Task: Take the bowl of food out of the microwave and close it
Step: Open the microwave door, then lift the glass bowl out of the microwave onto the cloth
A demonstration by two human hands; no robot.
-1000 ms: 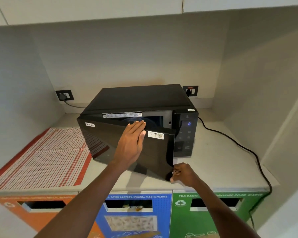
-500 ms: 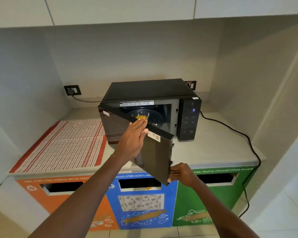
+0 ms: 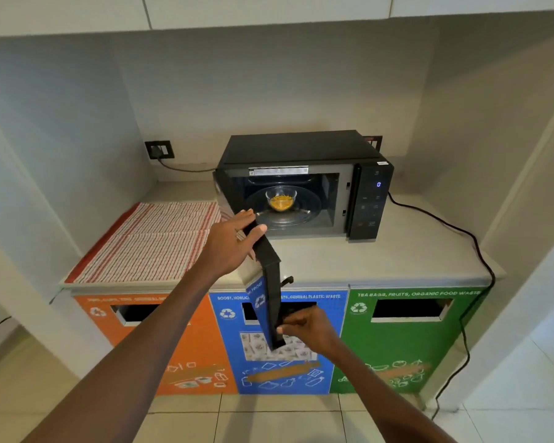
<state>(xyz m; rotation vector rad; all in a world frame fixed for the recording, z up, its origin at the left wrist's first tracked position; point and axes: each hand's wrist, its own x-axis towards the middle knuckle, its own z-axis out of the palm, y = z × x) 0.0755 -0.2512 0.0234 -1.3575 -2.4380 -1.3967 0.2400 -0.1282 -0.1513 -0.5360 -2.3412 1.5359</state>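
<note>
1. A pale countertop [image 3: 381,260] fills an alcove above three waste bins: orange [image 3: 186,343], blue [image 3: 311,372] and green [image 3: 403,346].
2. A red-striped cloth [image 3: 147,241] covers the left part of the counter.
3. A black microwave [image 3: 301,148] stands on the counter to the right of the cloth, its long axis running left to right and its opening facing the person. Its display shows a blue 0.
4. The microwave door [image 3: 271,282] is swung wide open on its left hinge, seen nearly edge-on, its free edge pointing toward the camera.
5. The left hand [image 3: 231,247] lies against the door's outer face, thumb hooked over its top edge.
6. The right hand [image 3: 307,327] pinches the door's free edge low down, fingers curled around it.
7. A clear glass bowl [image 3: 281,199] of yellow food sits upright at the middle of the turntable inside the cavity.
8. A black cord [image 3: 454,231] trails from behind the microwave over the counter's right edge.
</note>
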